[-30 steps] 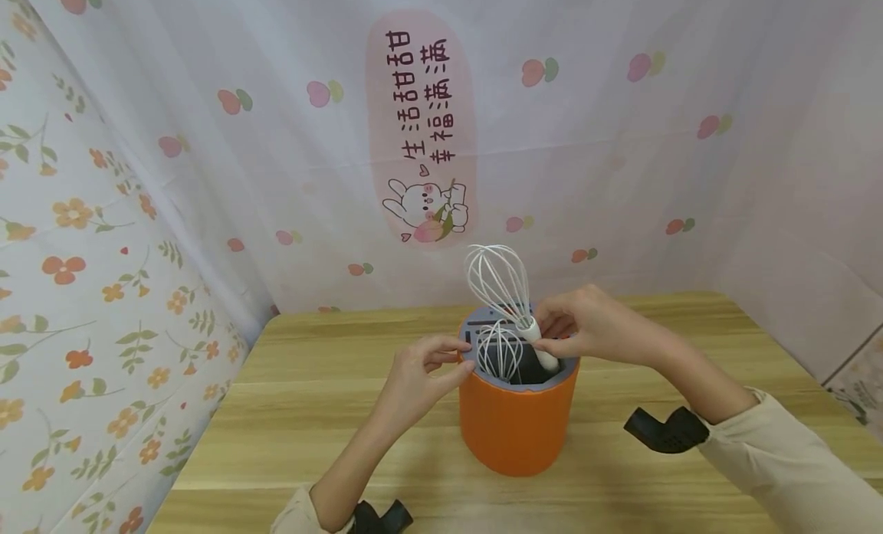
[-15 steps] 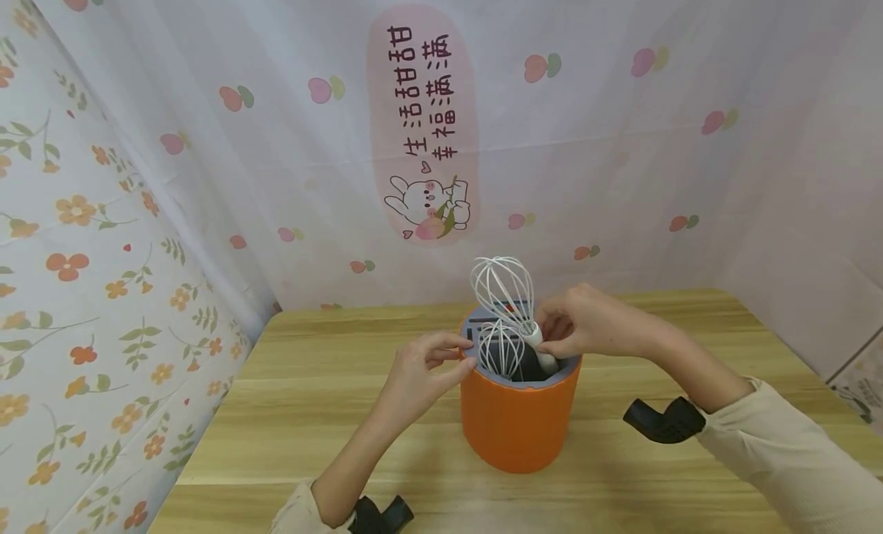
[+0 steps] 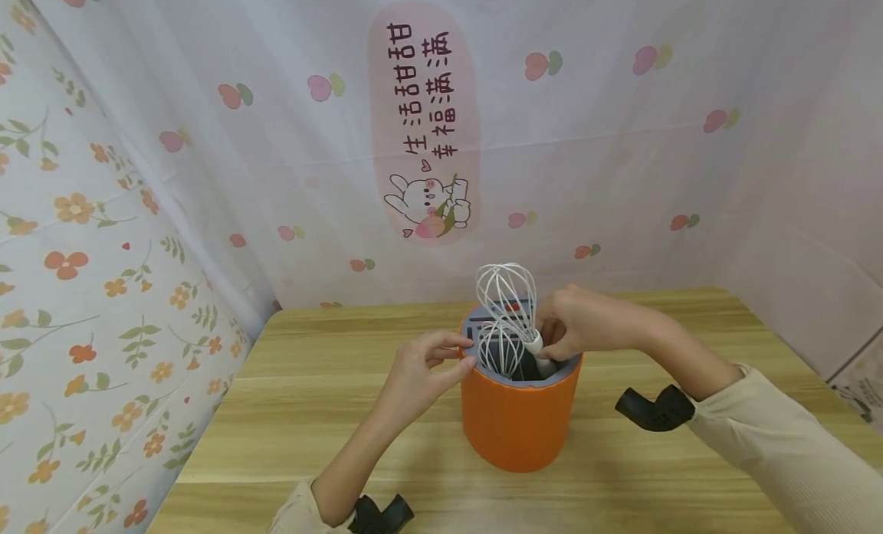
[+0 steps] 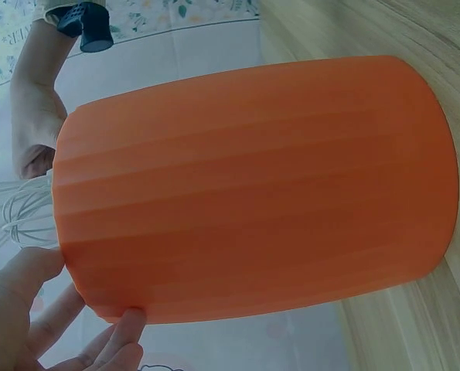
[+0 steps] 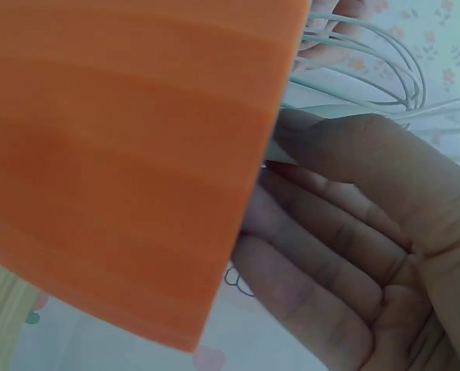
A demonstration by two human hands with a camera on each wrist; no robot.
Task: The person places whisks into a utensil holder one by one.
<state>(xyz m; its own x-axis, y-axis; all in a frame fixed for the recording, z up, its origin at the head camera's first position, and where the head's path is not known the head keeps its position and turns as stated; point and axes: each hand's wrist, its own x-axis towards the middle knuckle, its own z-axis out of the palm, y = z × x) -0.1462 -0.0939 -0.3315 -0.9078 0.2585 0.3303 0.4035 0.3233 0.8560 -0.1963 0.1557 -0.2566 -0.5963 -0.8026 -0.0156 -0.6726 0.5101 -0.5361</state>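
An orange utensil holder with a grey slotted top stands upright on the table. My right hand pinches the white handle of a large whisk, wire end up, its lower handle inside the holder's big opening. A smaller white whisk stands in the same opening, its wires showing above the rim; its handle is hidden. At the left of the rim, my left hand holds the holder between thumb and fingers. The left wrist view shows those fingertips against the orange wall.
Narrow slots and small holes mark the rest of the grey top. The wood-grain table reaches back to a printed curtain. Another flowered curtain hangs along the left side.
The large whisk has gone lower into the holder and become more upright, my right hand moving down slightly with it. My left hand stays at the rim.
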